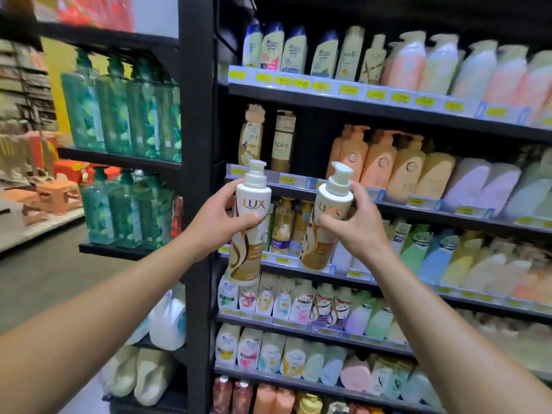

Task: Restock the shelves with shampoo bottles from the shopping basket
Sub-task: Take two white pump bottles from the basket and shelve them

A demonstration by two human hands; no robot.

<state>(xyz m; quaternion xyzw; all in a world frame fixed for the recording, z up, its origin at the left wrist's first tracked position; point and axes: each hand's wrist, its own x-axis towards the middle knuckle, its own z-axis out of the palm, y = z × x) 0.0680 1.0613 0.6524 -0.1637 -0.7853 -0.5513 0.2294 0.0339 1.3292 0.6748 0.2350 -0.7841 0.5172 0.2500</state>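
Two tall white-and-gold plastic pump bottles marked LUX are held up in front of the black metal shelving unit (388, 110). The left hand (219, 222) wraps its fingers and thumb round the middle of the left LUX bottle (249, 228), which stands nearly upright, pump at 12 o'clock. The right hand (357, 222) grips the right LUX bottle (327, 222) at its shoulder and upper body; that bottle tilts, its pump toward 1 o'clock. The two bottles are near each other but apart. Behind them, at 12 o'clock, a tall gold Spes bottle (283, 141) stands on a shelf. At 9 o'clock, green transparent pump bottles (119, 106) fill a side rack.
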